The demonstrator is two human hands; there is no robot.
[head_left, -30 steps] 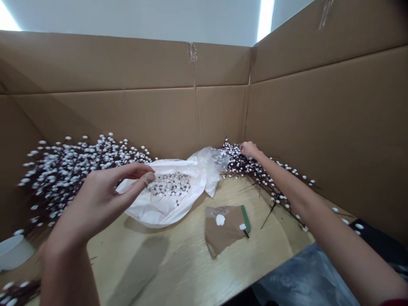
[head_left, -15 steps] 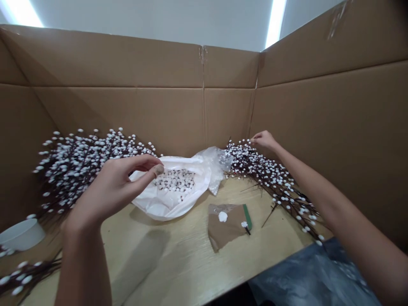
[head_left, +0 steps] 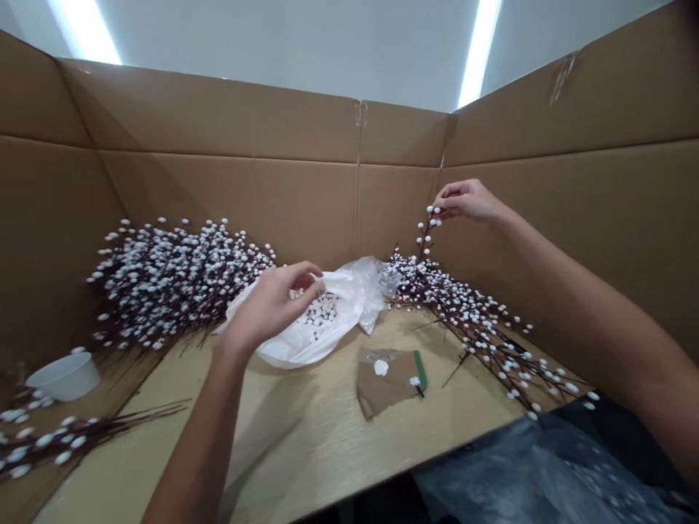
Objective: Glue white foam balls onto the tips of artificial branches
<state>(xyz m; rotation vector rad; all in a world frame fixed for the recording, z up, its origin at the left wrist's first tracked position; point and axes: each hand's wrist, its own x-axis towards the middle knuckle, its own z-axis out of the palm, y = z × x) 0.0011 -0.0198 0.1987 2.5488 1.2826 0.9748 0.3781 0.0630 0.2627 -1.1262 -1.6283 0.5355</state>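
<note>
My right hand (head_left: 470,199) is raised at the back right, its fingers closed on the top of a berry stem (head_left: 427,234) with white berries. The stem stands upright out of a pile of similar berry stems (head_left: 459,298) lying on the table. My left hand (head_left: 273,302) hovers over a white plastic-lined holder (head_left: 289,358) of loose white berries (head_left: 322,313). Its thumb and forefinger are curled into a pinch, and whatever may be between the tips is too small to make out.
A large bunch of white-berry stems (head_left: 180,276) lies at the left. A white cup (head_left: 68,377) and more stems (head_left: 60,440) are nearer. A brown scrap (head_left: 376,393) carries a white blob (head_left: 381,367) and a small berry piece (head_left: 416,382). Cardboard walls (head_left: 245,189) surround the table.
My right hand has risen, drawing a berry stem partly up out of the right pile. My left hand appears further right over the loose berries, still pinched; the view has also shifted slightly.
</note>
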